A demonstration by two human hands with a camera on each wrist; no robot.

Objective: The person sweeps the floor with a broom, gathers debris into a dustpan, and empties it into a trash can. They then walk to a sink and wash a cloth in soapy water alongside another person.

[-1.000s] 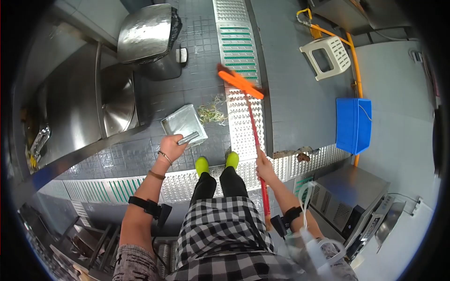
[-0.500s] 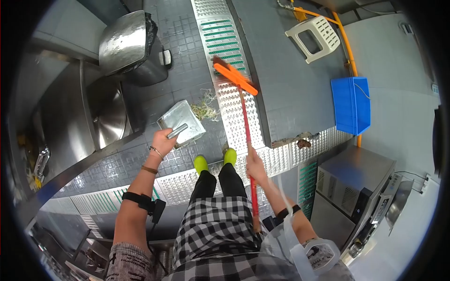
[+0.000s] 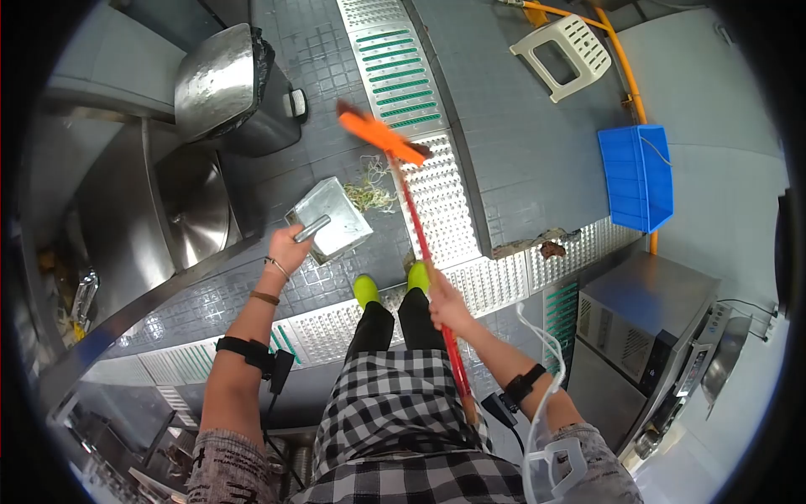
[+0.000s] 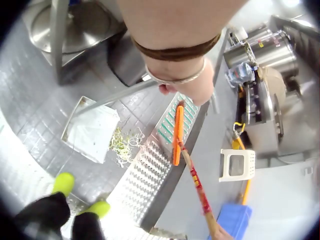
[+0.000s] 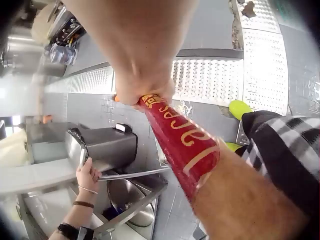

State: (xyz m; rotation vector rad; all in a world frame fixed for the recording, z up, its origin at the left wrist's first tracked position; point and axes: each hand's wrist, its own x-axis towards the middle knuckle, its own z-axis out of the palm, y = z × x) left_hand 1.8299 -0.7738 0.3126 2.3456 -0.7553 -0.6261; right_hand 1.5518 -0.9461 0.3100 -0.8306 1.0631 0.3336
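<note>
My left hand (image 3: 288,250) grips the metal handle of a dustpan (image 3: 336,220), whose pan lies on the tiled floor. A small heap of pale green scraps (image 3: 369,189) lies beside the pan's far right edge. My right hand (image 3: 451,307) is curled round the red stick of a broom (image 3: 413,210). The broom's orange head (image 3: 382,139) is beyond the scraps, over the drain grate's left edge, not touching them. In the right wrist view the right hand (image 5: 145,90) wraps the red, lettered part of the stick (image 5: 180,135).
A lidded bin (image 3: 273,122) stands at the upper left, near a steel sink unit (image 3: 117,210). A perforated metal drain cover (image 3: 437,202) crosses the floor. To the right are a white stool (image 3: 583,52), a blue crate (image 3: 635,178) and a steel appliance (image 3: 642,294).
The broom head has swung left relative to the drain cover, with my right hand still on the stick. My left hand keeps its hold on the dustpan. The head view has shifted.
</note>
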